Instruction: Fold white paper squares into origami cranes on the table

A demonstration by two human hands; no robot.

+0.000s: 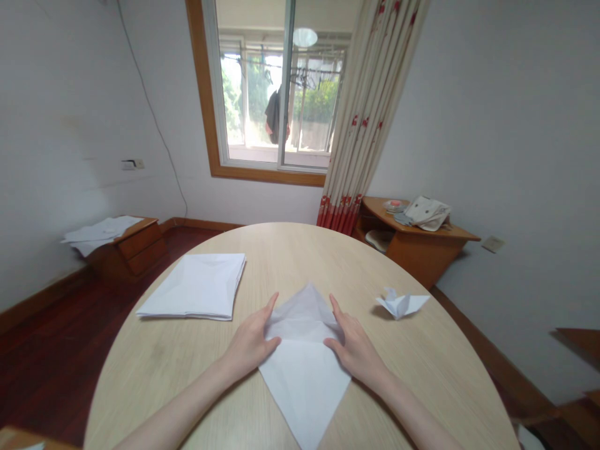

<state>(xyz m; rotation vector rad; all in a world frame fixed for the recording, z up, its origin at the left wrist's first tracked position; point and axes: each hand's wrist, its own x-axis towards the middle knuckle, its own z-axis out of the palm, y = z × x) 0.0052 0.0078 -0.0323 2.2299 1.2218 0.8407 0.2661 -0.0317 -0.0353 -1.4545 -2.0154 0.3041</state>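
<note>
The paper (pixel 304 387) lies on the table (pixel 281 240), one point towards the person. The left hand (pixel 250 337) and right hand (pixel 357 347) are apart, one at each side edge, thumbs on the paper; whether hidden fingers grip it, I cannot tell. Farther off, the stack (pixel 194 287) sits left, the paper bird (pixel 400 304) right. Beyond stand the drawers (pixel 143 247), desk (pixel 422 250), curtain (pixel 365 125) and window (pixel 283 81)
</note>
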